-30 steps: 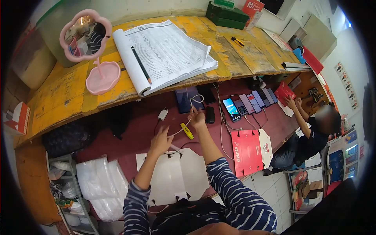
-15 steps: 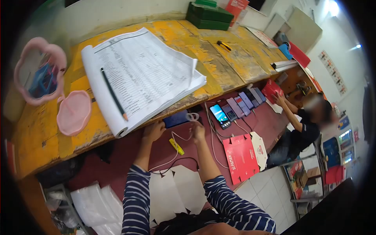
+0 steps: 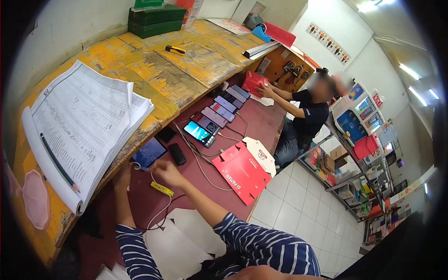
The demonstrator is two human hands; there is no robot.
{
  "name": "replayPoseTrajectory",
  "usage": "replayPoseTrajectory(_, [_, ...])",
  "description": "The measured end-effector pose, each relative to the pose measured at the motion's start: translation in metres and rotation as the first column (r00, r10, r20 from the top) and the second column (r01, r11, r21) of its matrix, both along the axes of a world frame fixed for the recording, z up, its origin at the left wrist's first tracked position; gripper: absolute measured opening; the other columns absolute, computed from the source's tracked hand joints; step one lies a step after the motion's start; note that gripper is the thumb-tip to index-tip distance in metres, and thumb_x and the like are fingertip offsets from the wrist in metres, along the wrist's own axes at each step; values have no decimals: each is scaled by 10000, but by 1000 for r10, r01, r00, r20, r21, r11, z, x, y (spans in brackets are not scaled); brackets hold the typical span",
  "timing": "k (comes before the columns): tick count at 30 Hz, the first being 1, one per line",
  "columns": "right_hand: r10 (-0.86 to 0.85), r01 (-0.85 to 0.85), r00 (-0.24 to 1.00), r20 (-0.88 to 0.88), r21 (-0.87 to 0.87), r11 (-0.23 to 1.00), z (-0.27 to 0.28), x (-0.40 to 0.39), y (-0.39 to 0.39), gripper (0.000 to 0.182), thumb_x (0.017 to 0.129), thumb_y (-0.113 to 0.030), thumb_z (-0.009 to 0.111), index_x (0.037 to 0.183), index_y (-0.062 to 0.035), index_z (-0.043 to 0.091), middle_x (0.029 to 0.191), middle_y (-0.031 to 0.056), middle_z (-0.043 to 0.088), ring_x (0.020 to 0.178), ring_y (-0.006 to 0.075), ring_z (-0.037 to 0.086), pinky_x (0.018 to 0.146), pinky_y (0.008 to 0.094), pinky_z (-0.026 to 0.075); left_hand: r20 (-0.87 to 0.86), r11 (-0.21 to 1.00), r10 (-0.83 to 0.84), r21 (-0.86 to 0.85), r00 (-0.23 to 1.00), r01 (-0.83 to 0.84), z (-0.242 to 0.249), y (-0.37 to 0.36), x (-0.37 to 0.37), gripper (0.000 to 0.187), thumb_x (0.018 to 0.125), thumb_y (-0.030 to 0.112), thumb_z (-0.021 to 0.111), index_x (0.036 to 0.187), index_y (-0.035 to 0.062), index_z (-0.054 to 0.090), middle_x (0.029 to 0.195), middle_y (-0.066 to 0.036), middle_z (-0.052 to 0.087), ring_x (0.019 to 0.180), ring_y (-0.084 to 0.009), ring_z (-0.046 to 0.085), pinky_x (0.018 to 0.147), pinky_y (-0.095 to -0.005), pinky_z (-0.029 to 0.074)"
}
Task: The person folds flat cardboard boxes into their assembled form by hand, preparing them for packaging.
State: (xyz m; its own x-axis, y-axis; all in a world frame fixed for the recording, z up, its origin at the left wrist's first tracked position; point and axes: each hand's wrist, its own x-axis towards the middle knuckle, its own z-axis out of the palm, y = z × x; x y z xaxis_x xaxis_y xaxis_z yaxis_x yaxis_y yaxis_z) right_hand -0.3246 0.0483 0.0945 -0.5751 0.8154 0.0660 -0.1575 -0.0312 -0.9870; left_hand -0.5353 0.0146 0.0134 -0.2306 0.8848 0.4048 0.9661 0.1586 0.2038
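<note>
My left hand (image 3: 122, 177) is at the tablet-like device (image 3: 149, 153) with a lit blue screen, by the shelf edge; its fingers are mostly hidden. A loop of white cable (image 3: 136, 166) shows between that hand and the screen. My right hand (image 3: 169, 174) is just below the device, its fingers bent and closed around the white cable. The cable runs down past a yellow marker-like piece (image 3: 162, 188). A small black case (image 3: 177, 154) lies right of the device, near a dark phone (image 3: 166, 134).
A phone with a lit screen (image 3: 199, 134) and several other phones (image 3: 223, 111) stand in a row. A red carton (image 3: 242, 171) and white flattened card (image 3: 177, 245) lie on the maroon desk. Papers with a pencil (image 3: 59, 163) top the yellow shelf. A co-worker (image 3: 308, 109) holds a red box.
My view has swung to the right, so things appear further left. My right hand has moved with the cable, whose loop is now nearer my left hand. The co-worker's red box is now opened upright.
</note>
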Motion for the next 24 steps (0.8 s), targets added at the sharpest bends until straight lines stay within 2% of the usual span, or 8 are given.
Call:
replayPoseTrajectory(2, [5,-158,921,391,361,919,28,12,-31,202,811,-174,489,778,20,528,649,135,569,600,266,558,573,348,423,180,986,102,-152,978,-74,13,8,-3,304,846,279,456,1032,48,524,1149,-119,486,1025,-309,471,877,-397,357])
replayPoseTrajectory(4, [44,-212,883,468,314,925,35,26,-60,235,829,-203,464,829,19,541,658,193,554,650,334,553,606,385,423,333,944,222,-308,916,-117,16,12,-5,409,851,323,447,1159,54,470,1215,-159,441,1124,-331,401,945,-401,298])
replayPoseTrajectory(6, [29,-207,825,564,254,945,34,45,-75,226,839,-194,455,820,14,543,668,186,556,659,317,559,600,375,421,32,987,162,-6,986,-162,10,14,-12,281,860,251,418,895,19,573,1030,-141,547,953,-317,521,809,-407,410])
replayPoseTrajectory(10, [7,-288,582,813,199,937,42,89,-71,229,829,-224,464,838,-13,552,722,198,570,702,352,551,636,429,409,92,970,232,-101,968,-223,3,12,-16,278,831,206,468,1040,32,527,1133,-146,493,1045,-310,466,856,-392,385])
replayPoseTrajectory(13, [40,-261,551,833,127,957,66,126,-54,225,816,-226,480,852,-18,558,752,200,576,733,355,553,654,436,409,-59,999,28,-28,998,-30,44,-24,23,439,791,157,518,1209,80,407,1275,-128,364,1144,-296,376,917,-377,340])
replayPoseTrajectory(16, [-92,-183,567,819,234,955,90,152,-57,197,787,-180,512,883,-15,560,764,191,583,751,342,565,660,417,423,166,997,73,-10,983,-73,46,-70,60,540,756,199,575,1248,102,376,1319,-138,303,1187,-302,325,967,-434,270])
replayPoseTrajectory(19, [-107,-35,788,606,218,975,80,167,-64,237,729,-64,542,957,-26,491,866,179,573,785,305,572,661,379,443,228,955,-10,-287,974,78,9,-109,67,543,751,224,584,1243,118,380,1352,-114,238,1214,-294,277,976,-479,235])
replayPoseTrajectory(24, [-154,-105,761,630,355,929,31,166,-76,286,709,-34,539,967,-21,416,838,176,558,753,292,568,653,374,447,68,914,-102,-386,992,120,-2,-163,31,502,781,265,542,1234,113,388,1306,-99,329,1197,-243,315,998,-458,211])
